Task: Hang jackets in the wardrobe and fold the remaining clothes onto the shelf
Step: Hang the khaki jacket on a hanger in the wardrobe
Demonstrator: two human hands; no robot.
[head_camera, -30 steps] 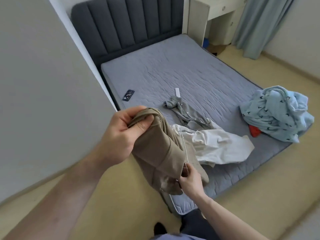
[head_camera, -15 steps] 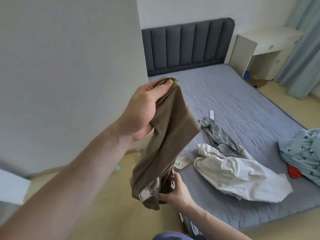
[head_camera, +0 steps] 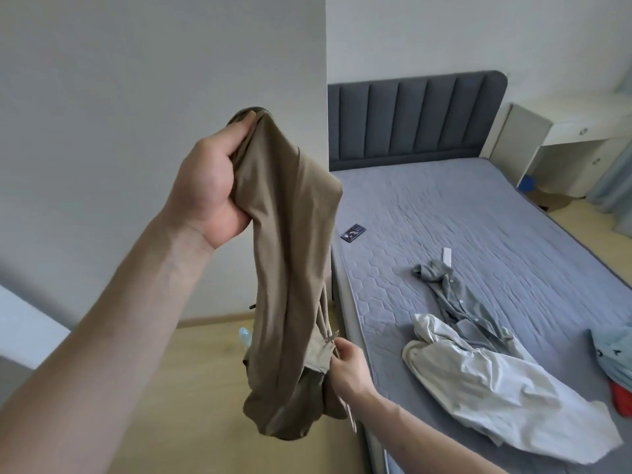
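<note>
Bedside: brown jacket [head_camera: 290,268] w/in L fingers [head_camera: 239,131].

Bed [head_camera: 478,213]: grey-blue quilted mattress with a dark padded headboard, right of the gripped garment.
Phone [head_camera: 353,232]: dark, flat on the mattress near its left edge, just right of the grip.
White strip [head_camera: 446,256]: small, beyond the shirt.
Grey button shirt [head_camera: 455,299]: crumpled, mid-mattress.
White garment [head_camera: 496,391]: crumpled, overlapping the shirt's near end.
Light blue garment [head_camera: 615,354]: at the right edge, over something red [head_camera: 620,400].
</note>
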